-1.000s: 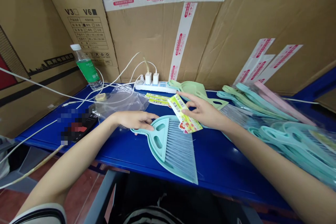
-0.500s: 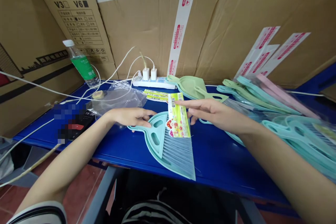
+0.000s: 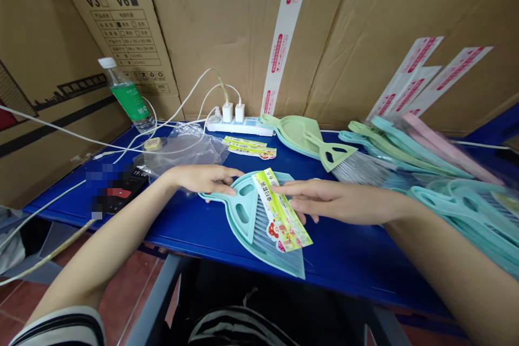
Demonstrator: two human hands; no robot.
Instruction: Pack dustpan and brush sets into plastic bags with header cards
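My left hand is closed on the handle end of a mint-green dustpan above the blue table. A matching small brush is nested in the pan, its grey bristles pointing right. Over the bristles, a yellow-green printed label card slants down to the right. Fairly straight fingers of my right hand lie across the card's right edge, with other fingertips bent beside it. The card's contact with the pan below is hard to make out.
Behind are more label cards, a green dustpan and a brush. Bagged dustpan sets pile up at right. A power strip, bottle, plastic bag and phone stand or lie left and back.
My right hand and the label card have moved down toward me. The card has turned from nearly upright to slanting across the bristles. My left hand keeps its hold on the dustpan.
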